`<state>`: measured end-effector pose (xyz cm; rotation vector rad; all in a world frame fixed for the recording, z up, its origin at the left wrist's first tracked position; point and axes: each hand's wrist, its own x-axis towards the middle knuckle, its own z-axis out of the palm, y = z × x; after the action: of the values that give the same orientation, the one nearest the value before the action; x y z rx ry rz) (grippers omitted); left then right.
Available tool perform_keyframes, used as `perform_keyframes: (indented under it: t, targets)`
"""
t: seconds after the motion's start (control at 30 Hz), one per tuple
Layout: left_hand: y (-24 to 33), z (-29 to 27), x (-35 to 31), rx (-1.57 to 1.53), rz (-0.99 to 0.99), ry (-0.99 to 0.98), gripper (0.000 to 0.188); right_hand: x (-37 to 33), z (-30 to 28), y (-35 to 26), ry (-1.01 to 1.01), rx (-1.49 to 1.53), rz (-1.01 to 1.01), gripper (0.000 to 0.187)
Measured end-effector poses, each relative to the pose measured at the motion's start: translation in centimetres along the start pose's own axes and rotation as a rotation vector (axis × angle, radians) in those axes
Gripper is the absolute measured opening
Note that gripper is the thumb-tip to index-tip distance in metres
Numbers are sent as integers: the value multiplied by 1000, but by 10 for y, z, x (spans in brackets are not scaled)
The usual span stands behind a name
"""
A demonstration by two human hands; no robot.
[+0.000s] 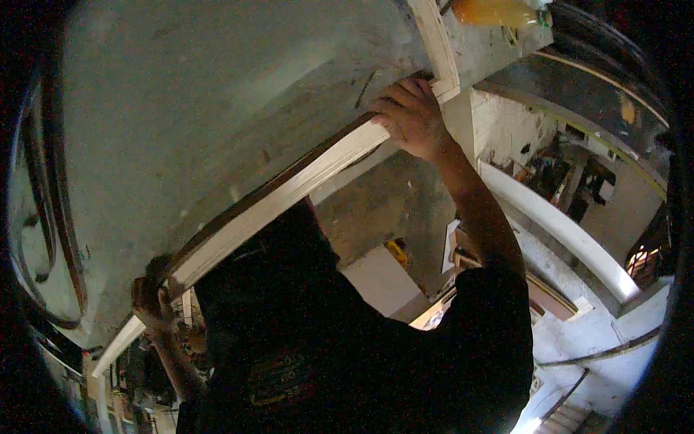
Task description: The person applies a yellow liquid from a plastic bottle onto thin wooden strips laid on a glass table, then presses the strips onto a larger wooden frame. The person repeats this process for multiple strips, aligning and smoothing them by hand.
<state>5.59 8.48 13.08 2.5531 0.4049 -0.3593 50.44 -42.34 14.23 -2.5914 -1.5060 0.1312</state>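
Note:
A long, thin dark strip [271,189] runs along the edge of a grey worktop [217,108], on top of its pale wooden edging [289,201]. At the strip's far right end, near the worktop's corner, my right hand [410,118] is closed over it, fingers bent across the edge. Down at the near left end, my left hand [153,300] is curled around the strip, its fingers partly in shadow. The strip lies roughly in line with the edging, and whether it is fixed there I cannot tell.
An orange plastic bottle [499,13] lies beyond the far right corner. Curved dark rails [61,217] stand at the left rim. Below the worktop's edge are a pale board [382,278] and a small yellow object [397,252]. Clutter fills a shelf [542,170] on the right.

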Motion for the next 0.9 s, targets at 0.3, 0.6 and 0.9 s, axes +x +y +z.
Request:
perform_keyframes:
  t: [0.3, 0.6, 0.9]
  targets:
    - [82, 23, 53, 29, -106, 97, 60, 13, 1, 3, 90, 124, 27, 39]
    - [5, 41, -32, -241, -365, 271, 62, 2, 3, 38, 102, 238, 98, 39]
    - [41, 47, 30, -33, -66, 152, 49, -13, 2, 35, 79, 174, 126, 43]
